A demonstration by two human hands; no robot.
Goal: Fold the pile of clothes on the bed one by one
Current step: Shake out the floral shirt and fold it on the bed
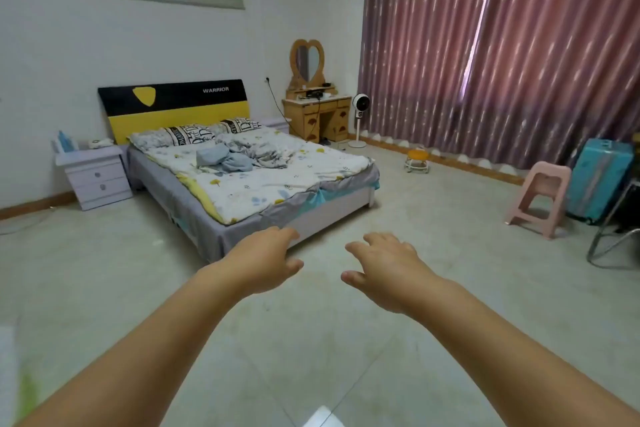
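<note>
A small pile of grey-blue clothes [225,158] lies crumpled near the middle of the bed [346,218], beside a rumpled floral quilt [263,149]. The bed has a black and yellow headboard and stands some way ahead of me across the tiled floor. My left hand [266,262] and my right hand [384,262] reach forward over the floor, palms down, fingers relaxed and holding nothing. Both hands are well short of the bed's foot corner.
A white nightstand [95,173] stands left of the bed. A wooden dresser with a heart mirror [317,114] and a white fan [360,121] are behind it. A pink stool [540,198], a teal suitcase [599,177] and a small round stool [416,159] stand on the right by the curtains.
</note>
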